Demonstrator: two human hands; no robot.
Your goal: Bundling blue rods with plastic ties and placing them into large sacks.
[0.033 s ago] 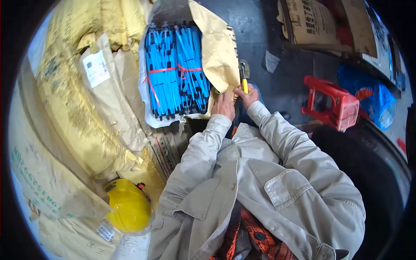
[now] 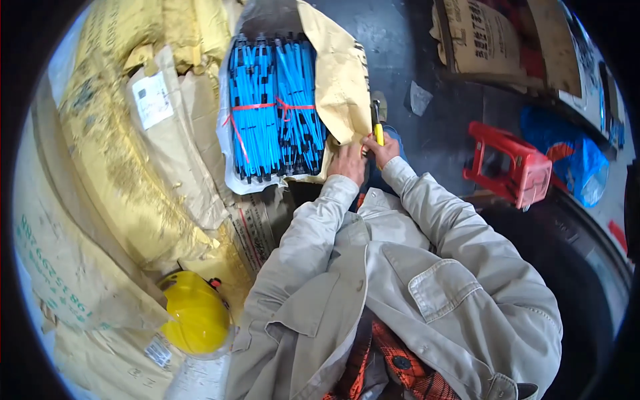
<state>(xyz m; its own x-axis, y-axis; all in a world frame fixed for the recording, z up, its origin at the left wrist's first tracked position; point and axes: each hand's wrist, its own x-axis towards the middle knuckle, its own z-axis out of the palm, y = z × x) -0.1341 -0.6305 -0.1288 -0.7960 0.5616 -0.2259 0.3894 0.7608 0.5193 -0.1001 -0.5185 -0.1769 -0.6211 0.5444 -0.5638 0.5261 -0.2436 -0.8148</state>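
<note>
"Hardly anything has moved since the earlier frame: the view has drifted slightly, while the left hand [image 2: 347, 164] and right hand [image 2: 385, 153] remain at the near right corner of the open paper sack [image 2: 340, 80]."

"How are the fingers?"

"On the right, closed round a yellow-handled tool [image 2: 379, 135], its metal end pointing away from the body. On the left, bunched just beside it at the sack's edge; whether they pinch the paper, I cannot tell."

"And inside the sack?"

"Blue rods [image 2: 257, 133] with black parts, in two bundles side by side, each bound by red ties [image 2: 253, 106]."

"Anything crowding it?"

"Yellow sacks [image 2: 110, 167] along its left, with a yellow helmet [image 2: 197, 317] nearer the body. Well off to the right, a red stool [image 2: 530, 183] stands near a blue plastic bag [image 2: 587, 167]."

"What about the floor?"

"Dark floor [image 2: 400, 47], with a pale scrap [image 2: 420, 99] on it."

"What's hard to see?"

"Left fingertips are hidden, the fist covers the handle's lower end, and the top edge cuts off the sack's far end."
</note>
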